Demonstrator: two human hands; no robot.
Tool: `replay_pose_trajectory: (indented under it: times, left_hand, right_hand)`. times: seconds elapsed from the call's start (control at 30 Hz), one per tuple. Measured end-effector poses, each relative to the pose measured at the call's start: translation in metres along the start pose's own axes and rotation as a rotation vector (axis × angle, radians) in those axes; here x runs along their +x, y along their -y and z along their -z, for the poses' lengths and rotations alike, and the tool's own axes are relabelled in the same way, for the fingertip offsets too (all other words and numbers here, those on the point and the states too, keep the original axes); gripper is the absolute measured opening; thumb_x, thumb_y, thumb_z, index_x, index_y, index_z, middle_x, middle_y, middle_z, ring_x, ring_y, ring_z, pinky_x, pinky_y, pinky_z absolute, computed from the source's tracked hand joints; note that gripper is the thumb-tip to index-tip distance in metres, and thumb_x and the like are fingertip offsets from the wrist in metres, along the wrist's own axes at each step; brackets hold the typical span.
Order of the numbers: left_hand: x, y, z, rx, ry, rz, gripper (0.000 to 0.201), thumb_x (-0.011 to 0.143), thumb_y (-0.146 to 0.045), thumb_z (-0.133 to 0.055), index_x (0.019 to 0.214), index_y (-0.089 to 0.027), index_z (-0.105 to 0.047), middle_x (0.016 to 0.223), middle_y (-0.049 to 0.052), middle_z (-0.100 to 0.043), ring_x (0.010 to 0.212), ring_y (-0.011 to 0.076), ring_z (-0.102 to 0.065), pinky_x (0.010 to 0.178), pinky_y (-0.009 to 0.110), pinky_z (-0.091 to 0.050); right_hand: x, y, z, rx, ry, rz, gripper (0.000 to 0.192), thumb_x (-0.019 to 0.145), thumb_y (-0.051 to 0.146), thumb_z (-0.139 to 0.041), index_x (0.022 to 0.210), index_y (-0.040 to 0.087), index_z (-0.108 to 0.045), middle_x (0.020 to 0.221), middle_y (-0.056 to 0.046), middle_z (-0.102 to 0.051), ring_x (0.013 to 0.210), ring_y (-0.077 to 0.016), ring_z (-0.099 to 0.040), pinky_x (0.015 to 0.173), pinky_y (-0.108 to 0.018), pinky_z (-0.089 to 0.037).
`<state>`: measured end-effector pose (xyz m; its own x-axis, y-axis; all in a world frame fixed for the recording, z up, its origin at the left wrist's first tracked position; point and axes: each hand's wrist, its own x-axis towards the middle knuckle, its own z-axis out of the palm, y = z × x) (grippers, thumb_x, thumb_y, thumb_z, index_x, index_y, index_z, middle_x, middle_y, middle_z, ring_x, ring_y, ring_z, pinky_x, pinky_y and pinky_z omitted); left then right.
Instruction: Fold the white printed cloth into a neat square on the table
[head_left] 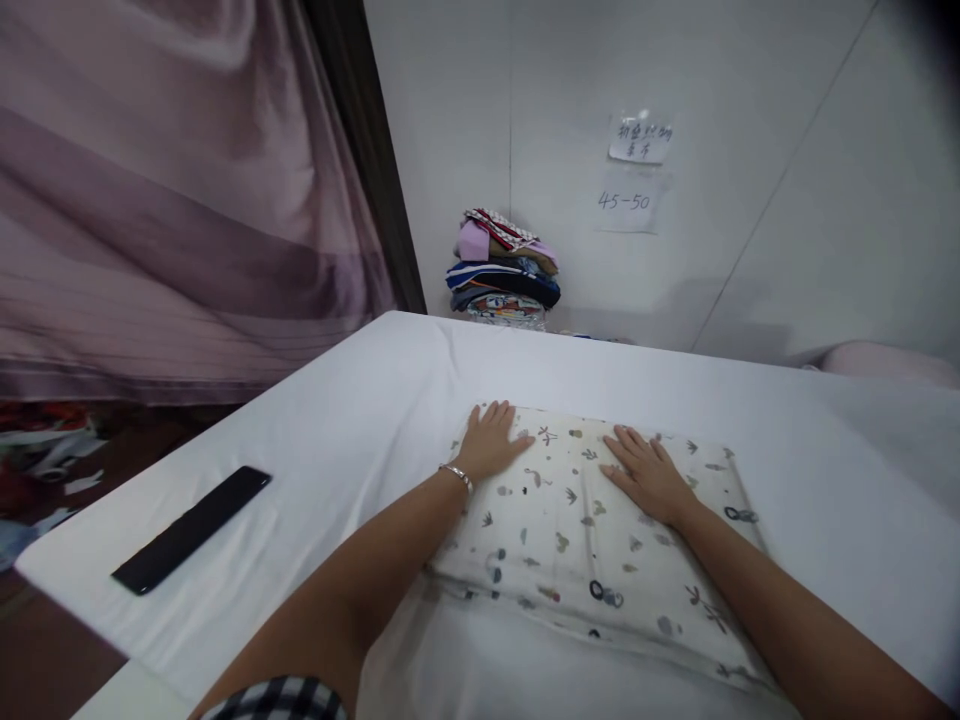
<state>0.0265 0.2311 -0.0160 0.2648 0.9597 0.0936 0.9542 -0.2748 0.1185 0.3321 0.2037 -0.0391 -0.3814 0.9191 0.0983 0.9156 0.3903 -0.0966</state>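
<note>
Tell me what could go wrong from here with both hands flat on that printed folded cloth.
1. The left hand lies at the far left corner of the printed cloth, half over its edge, so pressing there could rumple the corner.
2. The white sheet already shows creases; sliding the cloth might bunch it further.
3. The black flat bar lies near the table's left edge, and a tugged sheet could tip it off.
</note>
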Motion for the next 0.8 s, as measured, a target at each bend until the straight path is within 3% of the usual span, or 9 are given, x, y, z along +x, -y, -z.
replay_pose_trajectory:
  times: [0.13, 0.27, 0.43, 0.53, 0.6, 0.8]
  left_hand:
    - [0.004, 0.000, -0.005, 0.026, -0.027, 0.009, 0.074, 0.085, -0.066, -0.020, 0.141, -0.019, -0.030, 0.148, 0.008, -0.029, 0.138, 0.0275, -0.017, 0.111, 0.051, -0.009]
    - [0.006, -0.002, -0.005, 0.048, -0.058, 0.011, 0.071, 0.086, -0.063, -0.025, 0.139, -0.017, -0.034, 0.147, 0.010, -0.031, 0.137, 0.0280, -0.022, 0.110, 0.052, -0.011]
    - [0.009, -0.001, -0.001, 0.054, -0.051, 0.011, 0.070, 0.086, -0.062, -0.027, 0.138, -0.016, -0.036, 0.146, 0.010, -0.032, 0.136, 0.0282, -0.024, 0.110, 0.053, -0.013]
    - [0.009, -0.001, 0.001, 0.048, -0.038, 0.012, 0.072, 0.085, -0.063, -0.026, 0.138, -0.016, -0.035, 0.147, 0.010, -0.031, 0.136, 0.0282, -0.023, 0.110, 0.052, -0.013]
    - [0.009, -0.002, 0.001, 0.046, -0.021, 0.016, 0.072, 0.085, -0.063, -0.025, 0.139, -0.015, -0.034, 0.147, 0.009, -0.031, 0.137, 0.0281, -0.022, 0.110, 0.053, -0.013]
    - [0.010, -0.001, -0.001, 0.048, -0.051, 0.012, 0.070, 0.085, -0.062, -0.026, 0.137, -0.017, -0.036, 0.146, 0.009, -0.032, 0.136, 0.0288, -0.024, 0.110, 0.053, -0.014]
  right_hand:
    - [0.002, 0.003, 0.003, 0.044, 0.012, -0.007, 0.065, 0.089, 0.062, -0.021, 0.140, 0.024, -0.034, 0.150, -0.007, -0.023, 0.138, -0.0268, -0.017, 0.109, -0.054, -0.016]
    - [0.000, 0.003, 0.021, 0.149, 0.109, -0.017, 0.067, 0.088, 0.064, -0.020, 0.142, 0.024, -0.031, 0.151, -0.008, -0.020, 0.138, -0.0268, -0.016, 0.109, -0.053, -0.017]
    - [-0.015, -0.033, 0.039, 0.003, 0.079, -0.198, 0.073, 0.087, 0.064, -0.018, 0.144, 0.019, -0.026, 0.152, -0.009, -0.016, 0.140, -0.0259, -0.008, 0.111, -0.050, -0.007]
    - [-0.024, -0.062, 0.034, -0.023, 0.138, -0.355, 0.076, 0.086, 0.067, -0.015, 0.145, 0.020, -0.023, 0.152, -0.007, -0.016, 0.140, -0.0261, -0.009, 0.111, -0.050, -0.009]
    - [-0.027, -0.075, 0.029, 0.008, 0.154, -0.379, 0.077, 0.085, 0.068, -0.012, 0.146, 0.022, -0.020, 0.153, -0.005, -0.014, 0.140, -0.0250, -0.009, 0.111, -0.049, -0.012]
    - [-0.025, -0.077, 0.032, 0.033, 0.162, -0.363, 0.077, 0.086, 0.067, -0.011, 0.145, 0.021, -0.021, 0.153, -0.005, -0.014, 0.140, -0.0245, -0.010, 0.111, -0.049, -0.015]
